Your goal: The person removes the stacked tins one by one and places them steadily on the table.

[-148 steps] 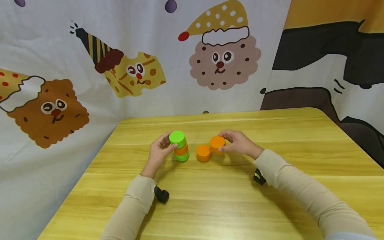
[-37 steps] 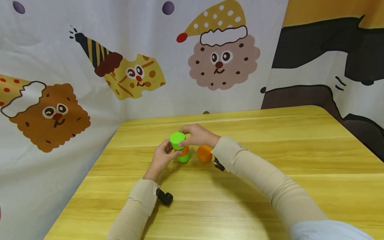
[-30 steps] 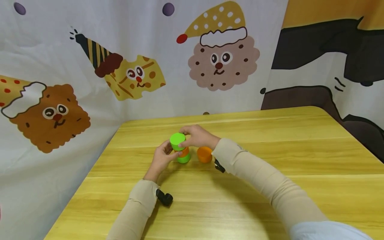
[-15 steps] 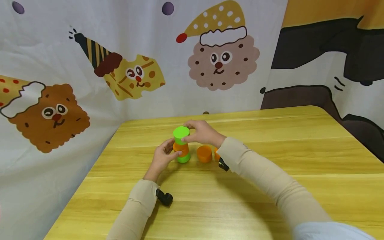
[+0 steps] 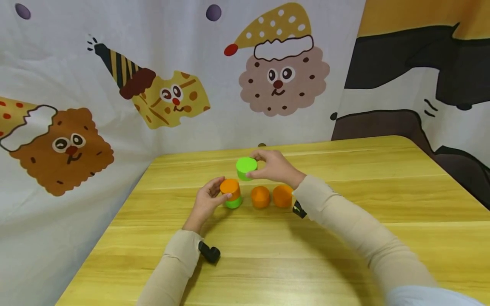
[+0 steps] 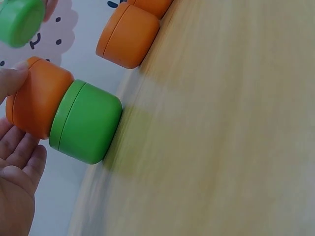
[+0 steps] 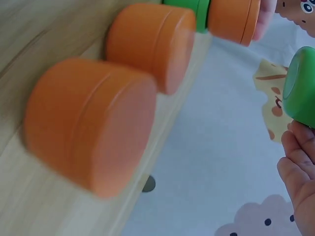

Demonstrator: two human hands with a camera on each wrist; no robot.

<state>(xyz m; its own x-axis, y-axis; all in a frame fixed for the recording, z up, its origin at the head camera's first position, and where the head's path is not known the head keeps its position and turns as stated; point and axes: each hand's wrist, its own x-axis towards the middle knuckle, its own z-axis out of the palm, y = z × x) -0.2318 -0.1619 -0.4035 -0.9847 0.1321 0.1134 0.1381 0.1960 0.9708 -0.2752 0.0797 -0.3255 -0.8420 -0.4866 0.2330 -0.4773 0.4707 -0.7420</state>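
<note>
My right hand (image 5: pixel 278 168) holds a green lidded jar (image 5: pixel 245 170) in the air, up and to the right of a two-jar stack. That stack has an orange jar (image 5: pixel 229 187) on top of a green jar (image 5: pixel 233 202) standing on the table. My left hand (image 5: pixel 206 203) grips the orange jar, thumb on its near side; in the left wrist view the thumb presses the orange jar (image 6: pixel 42 98) near its lid. Two more orange jars, one left (image 5: pixel 260 198) and one right (image 5: pixel 282 196), stand side by side to the right of the stack.
The wooden table (image 5: pixel 245 255) runs up to a white cloth backdrop (image 5: pixel 222 123) with cartoon prints. A black wrist device (image 5: pixel 209 252) sticks out below the left sleeve, and another (image 5: pixel 299 209) sits below the right sleeve.
My right hand set its orange jar down beside the other, then took the green jar off the stack's top and carried it up and right. My left hand now holds the orange jar.
</note>
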